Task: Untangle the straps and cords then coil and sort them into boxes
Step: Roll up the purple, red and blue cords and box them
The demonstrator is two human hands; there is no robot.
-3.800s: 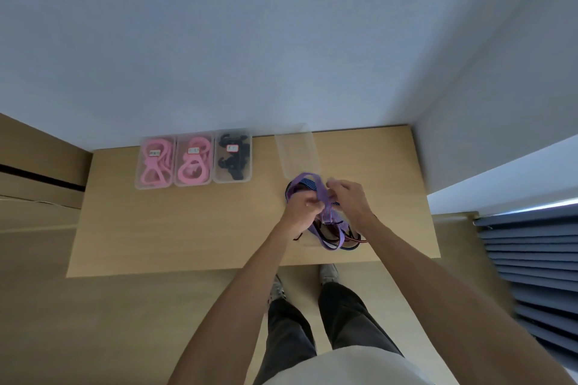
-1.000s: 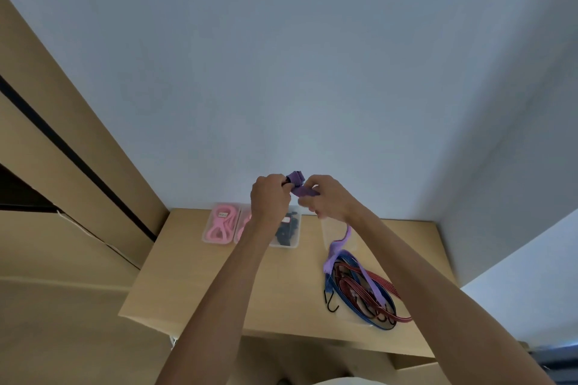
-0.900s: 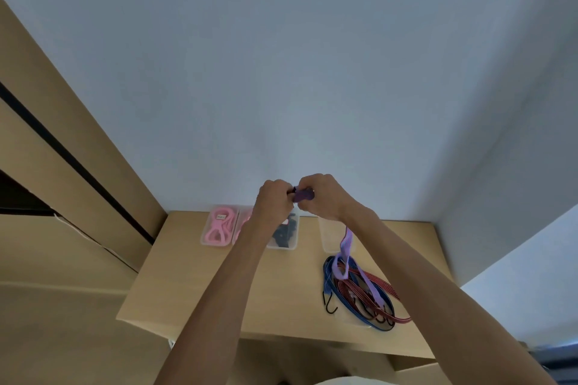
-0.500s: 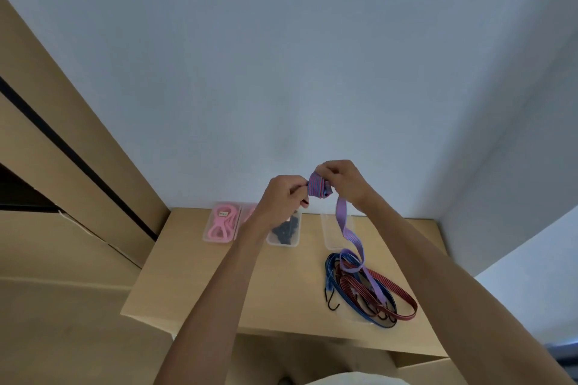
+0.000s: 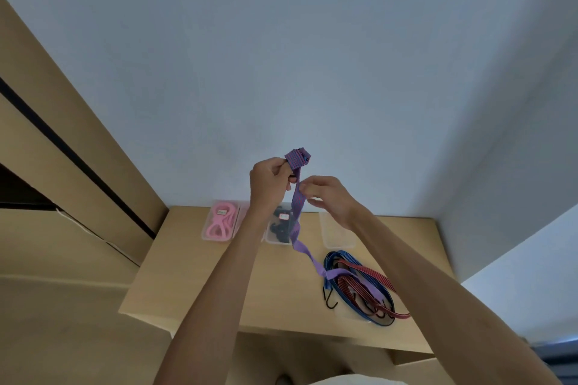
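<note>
Purple strap (image 5: 297, 194), flat woven webbing with fine pink-red stripes; top end wound into a small tight roll at frame centre, held up in front of pale wall (image 5: 312, 56). Loose length hanging straight down from roll, then trailing lower right to tabletop and running into tangle.

Left hand (image 5: 268, 182): raised at centre, fingers curled, pinching roll at its lower left edge.

Right hand (image 5: 328, 197): just right of left hand, fingers loosely bent, thumb and fingertips touching hanging length just below roll; firmness of hold unclear.

Tangle of cords (image 5: 362, 291), lower right of centre, lying on wooden table (image 5: 187, 275): blue striped cord and red striped cord looped together, black hooks at lower left edge of pile, tail of purple strap crossing over it.

Clear boxes in a row along far table edge, against wall:
- box with pink coil (image 5: 220, 222), small label on top, leftmost;
- second box (image 5: 242, 219), pink contents, mostly hidden behind left forearm;
- box with black items (image 5: 281, 228), label on top, partly behind hanging strap;
- empty box (image 5: 336, 233), rightmost, just above tangle, partly behind right wrist.

Wooden panelling (image 5: 62, 134), left of frame, with dark diagonal gap.
</note>
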